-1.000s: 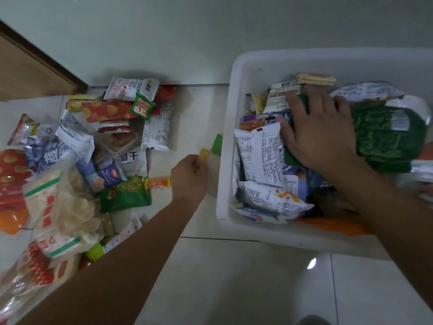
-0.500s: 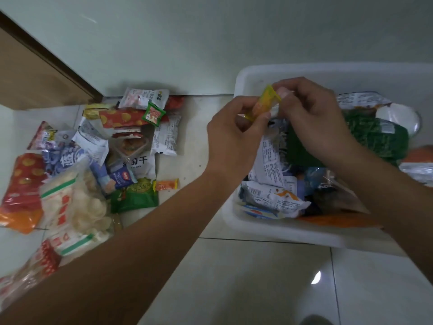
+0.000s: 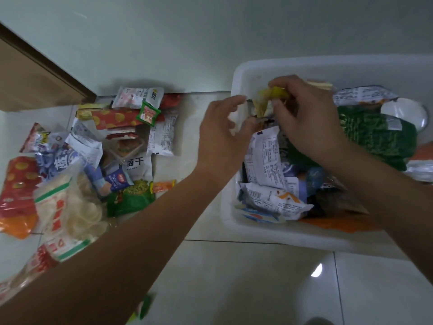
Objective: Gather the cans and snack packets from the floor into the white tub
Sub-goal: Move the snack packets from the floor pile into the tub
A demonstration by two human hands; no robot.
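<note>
Head view: right hand pinches yellow packet over part-filled tub; left hand loose, empty; pile of packets on floor ungathered.

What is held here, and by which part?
The right hand pinches a small yellow packet by its right end, above the white tub; the left hand holds nothing.

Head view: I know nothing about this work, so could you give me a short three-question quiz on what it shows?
1. True or false: the white tub is empty.
2. The right hand pinches: A) a can B) a small yellow packet C) a bottle
3. Fill in: the big green bag lies inside the ___.
Key: 1 false; 2 B; 3 white tub.
</note>
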